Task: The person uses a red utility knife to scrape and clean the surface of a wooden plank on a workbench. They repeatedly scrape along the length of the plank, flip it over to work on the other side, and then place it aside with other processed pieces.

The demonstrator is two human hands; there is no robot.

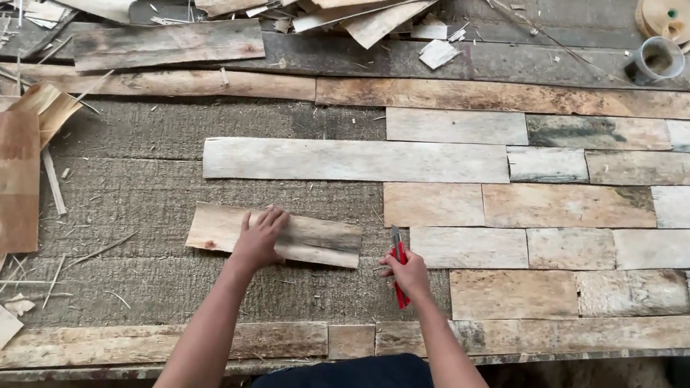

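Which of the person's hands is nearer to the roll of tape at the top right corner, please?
Right. The right hand, holding a red cutter, lies below and left of the roll of tape; the left hand rests farther left, on a wooden strip.

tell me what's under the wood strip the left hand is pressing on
The wood strip lies flat on a coarse grey-brown mat, pressed by the left hand. The mat directly beneath is covered, so nothing else can be seen there.
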